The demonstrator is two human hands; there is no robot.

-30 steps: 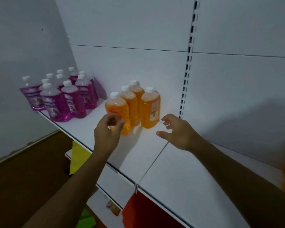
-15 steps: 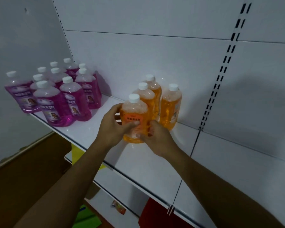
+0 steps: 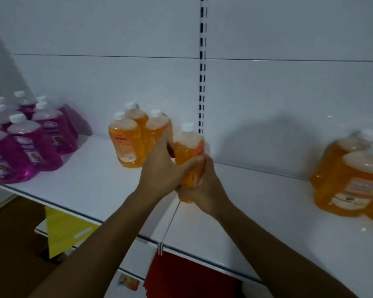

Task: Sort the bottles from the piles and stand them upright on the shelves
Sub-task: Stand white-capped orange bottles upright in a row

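An orange bottle [image 3: 188, 147] with a white cap is held upright just above the white shelf [image 3: 91, 186], near its middle seam. My left hand [image 3: 162, 175] grips its left side and my right hand [image 3: 199, 190] wraps its lower right side. Just to its left three orange bottles [image 3: 125, 143] stand upright in a cluster against the back panel. Several purple bottles [image 3: 28, 145] stand upright at the shelf's far left. More orange bottles [image 3: 353, 179], larger in view and blurred, stand at the right edge of the shelf.
A slotted upright [image 3: 202, 87] runs down the back panel behind the held bottle. Below the shelf hang a yellow tag [image 3: 63, 231] and a red tag [image 3: 181, 276], with a lower shelf [image 3: 125, 274] behind them. Brown floor shows at lower left.
Both hands have carried the front orange bottle rightward away from the cluster. One second ago only my left hand touched it. The view has swung right, revealing more orange bottles.
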